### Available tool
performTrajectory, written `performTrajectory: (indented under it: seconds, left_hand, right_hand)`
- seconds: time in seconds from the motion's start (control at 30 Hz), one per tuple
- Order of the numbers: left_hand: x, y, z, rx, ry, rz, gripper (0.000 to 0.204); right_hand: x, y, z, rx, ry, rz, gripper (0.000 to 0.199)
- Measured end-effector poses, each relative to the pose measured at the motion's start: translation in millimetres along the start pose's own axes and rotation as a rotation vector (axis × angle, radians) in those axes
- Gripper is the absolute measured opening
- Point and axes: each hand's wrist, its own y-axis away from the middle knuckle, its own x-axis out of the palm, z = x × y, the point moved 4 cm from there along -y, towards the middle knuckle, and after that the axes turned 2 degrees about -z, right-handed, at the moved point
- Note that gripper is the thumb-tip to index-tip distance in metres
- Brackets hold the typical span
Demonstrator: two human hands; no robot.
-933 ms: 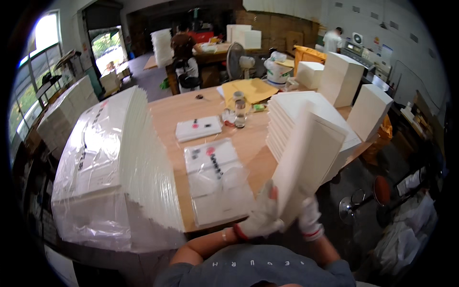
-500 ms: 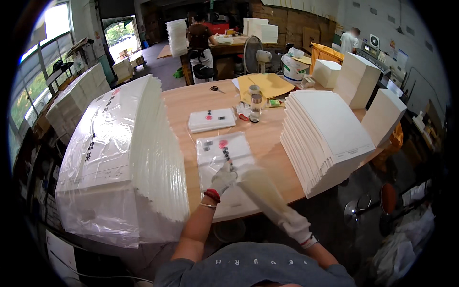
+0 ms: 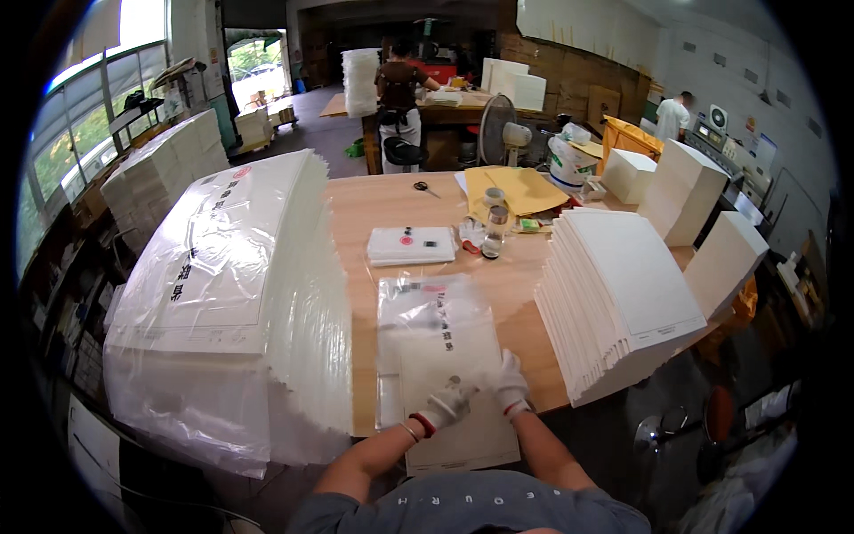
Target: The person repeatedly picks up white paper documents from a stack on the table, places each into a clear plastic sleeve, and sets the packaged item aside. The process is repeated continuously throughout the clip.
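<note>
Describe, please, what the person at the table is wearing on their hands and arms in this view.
Both hands wear white knit work gloves with red cuffs: the left hand and the right hand. A thin bracelet circles the left wrist just behind the cuff. The forearms are bare, with no sleeves reaching them. At the lower edge a grey short-sleeved shirt shows, with pale lettering across it.

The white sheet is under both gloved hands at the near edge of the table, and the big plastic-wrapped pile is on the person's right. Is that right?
Not quite. The head view shows the big plastic-wrapped pile on the person's left, not the right. On the right is an unwrapped stack of white sheets. The rest holds: the left hand and right hand, both gloved, rest on the white sheet at the near edge of the table.
</note>
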Motion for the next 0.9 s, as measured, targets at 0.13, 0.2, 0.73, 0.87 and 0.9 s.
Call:
performTrajectory:
  seconds: [0.13,0.2,0.73,0.87,0.9]
  left_hand:
    - [-29.6,38.8,37.0,-0.015,-0.618,-0.471,0.042]
    - [9.0,67.3,112.1,-0.486,-0.166,-0.536,0.041]
    - [-66.5,197.2,-61.5,-0.831,0.739,-0.200,0.008]
    - [-54.2,202.6,-61.0,-0.724,0.651,-0.142,0.006]
    - [-55.4,200.2,-60.2,-0.732,0.593,-0.162,0.006]
  right_hand:
    - [20.4,-37.3,0.6,0.120,0.088,0.479,0.052]
    - [34.5,-42.7,-5.0,0.078,0.125,0.473,0.053]
    - [-67.8,200.6,-52.3,-0.306,-0.020,0.774,0.031]
    - [-69.9,207.2,-44.5,-0.300,0.048,0.658,0.026]
    - [-77.1,197.8,-41.1,-0.261,0.086,0.570,0.025]
